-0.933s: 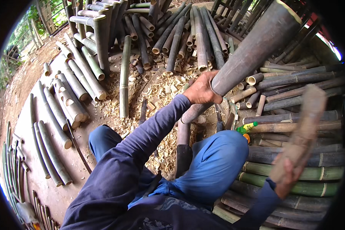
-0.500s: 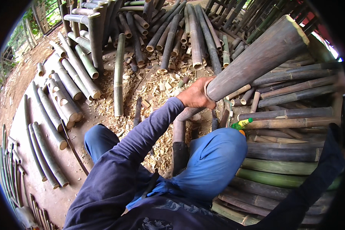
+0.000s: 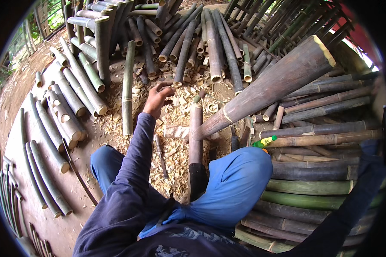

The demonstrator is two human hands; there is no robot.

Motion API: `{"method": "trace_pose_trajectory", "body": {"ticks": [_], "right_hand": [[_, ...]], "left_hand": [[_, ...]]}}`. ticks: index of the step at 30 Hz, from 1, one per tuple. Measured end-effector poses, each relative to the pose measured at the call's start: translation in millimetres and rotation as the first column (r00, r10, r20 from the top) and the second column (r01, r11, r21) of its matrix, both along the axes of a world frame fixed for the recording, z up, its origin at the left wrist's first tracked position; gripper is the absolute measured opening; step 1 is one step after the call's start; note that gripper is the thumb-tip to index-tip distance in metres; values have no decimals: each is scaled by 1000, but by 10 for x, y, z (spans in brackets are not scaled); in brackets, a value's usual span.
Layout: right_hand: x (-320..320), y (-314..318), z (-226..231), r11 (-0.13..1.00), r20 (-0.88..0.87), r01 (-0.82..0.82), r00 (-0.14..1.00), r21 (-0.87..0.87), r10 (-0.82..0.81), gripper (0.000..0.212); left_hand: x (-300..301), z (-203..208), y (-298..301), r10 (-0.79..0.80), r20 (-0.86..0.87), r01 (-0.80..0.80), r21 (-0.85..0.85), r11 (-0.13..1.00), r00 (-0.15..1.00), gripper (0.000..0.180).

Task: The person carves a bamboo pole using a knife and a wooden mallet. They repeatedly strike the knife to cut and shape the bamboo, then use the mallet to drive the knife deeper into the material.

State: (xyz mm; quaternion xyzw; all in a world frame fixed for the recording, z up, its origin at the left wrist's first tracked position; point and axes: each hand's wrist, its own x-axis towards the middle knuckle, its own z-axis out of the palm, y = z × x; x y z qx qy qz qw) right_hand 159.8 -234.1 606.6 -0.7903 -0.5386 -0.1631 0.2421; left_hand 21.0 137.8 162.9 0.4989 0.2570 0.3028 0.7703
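My left hand (image 3: 158, 99) is raised above the wood chips, its fingers apart and a little bent, with nothing in it. A thick dark bamboo pole (image 3: 270, 83) slants up to the right, clear of that hand. Its narrow lower end meets an upright bamboo post (image 3: 196, 124) between my legs; whether it rests on it or passes behind, I cannot tell. My right arm (image 3: 351, 210) stretches out to the far right. Dark and blurred at the picture's rim, my right hand (image 3: 379, 100) shows neither its fingers nor any hold.
Cut bamboo lengths (image 3: 66, 107) lie on the ground at left, with more bamboo (image 3: 313, 171) stacked at right. A thin knife-like tool (image 3: 161, 158) lies among wood chips (image 3: 176, 171). A green and yellow bottle (image 3: 265, 141) is beside my right knee. Bamboo frames (image 3: 102, 47) stand behind.
My left hand has let go of the thick bamboo pole and moved left, opening. The pole's lower end has come down toward the post. My right arm stays stretched out at right.
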Motion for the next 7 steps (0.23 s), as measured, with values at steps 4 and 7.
{"method": "trace_pose_trajectory", "body": {"ticks": [4,7], "right_hand": [[110,-13,-110,991,-69,16,997,-133,-26,97],[-694,187,499,993,-527,-99,841,65,119,83]], "left_hand": [[-90,-211,22,139,-130,-146,-48,988,982,35],[144,-1228,321,466,-233,-500,-119,858,854,40]]}}
